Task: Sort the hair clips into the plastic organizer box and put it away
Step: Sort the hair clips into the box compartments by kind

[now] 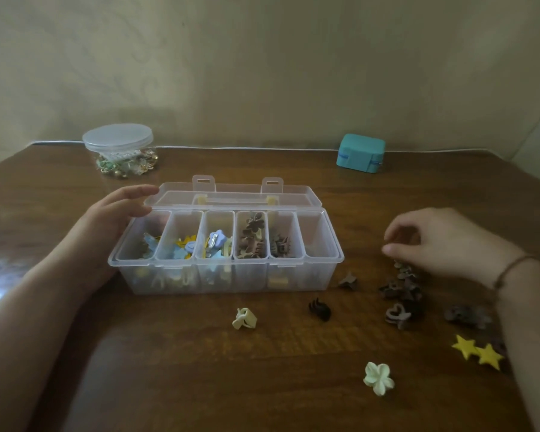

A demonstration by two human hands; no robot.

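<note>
My clear plastic six-compartment organizer box [225, 269] stands open, five compartments holding clips. Loose brown claw clips [401, 288], yellow star clips [477, 355] and a cream flower clip [378, 378] lie right of it.

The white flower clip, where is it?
In the head view the white flower clip lies on the wooden table, near the front right, just left of the two yellow star clips.
</note>
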